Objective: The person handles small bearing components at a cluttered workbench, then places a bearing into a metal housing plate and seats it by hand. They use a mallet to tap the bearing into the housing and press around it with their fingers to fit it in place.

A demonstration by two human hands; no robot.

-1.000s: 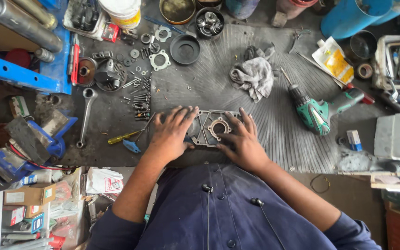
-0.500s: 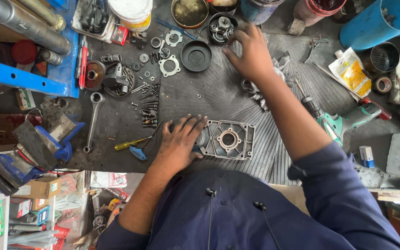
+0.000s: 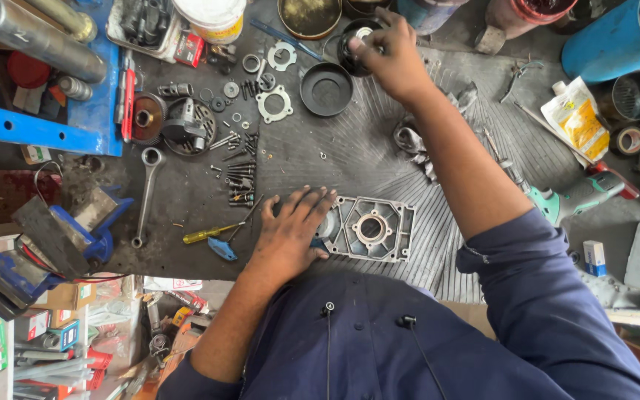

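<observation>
A grey cast-metal cover plate [image 3: 372,230] with a round centre hole lies on the ribbed dark mat in front of me. My left hand [image 3: 290,231] rests flat on its left edge, fingers spread. My right hand [image 3: 388,53] is stretched to the far side of the bench, fingers closed on a black round part [image 3: 351,53] with a pale centre. A black shallow cap [image 3: 326,89] sits just left of that part.
Loose bolts [image 3: 240,178], a ring flange [image 3: 272,104], a spanner [image 3: 146,196] and a yellow-handled screwdriver [image 3: 205,235] lie to the left. A grey rag [image 3: 415,142], a green power tool [image 3: 572,196], a yellow pouch [image 3: 575,118] and a blue barrel [image 3: 616,37] are on the right.
My right hand left the cover plate and reached far forward to the black round part, where its fingers closed. My left hand stayed on the plate's left edge.
</observation>
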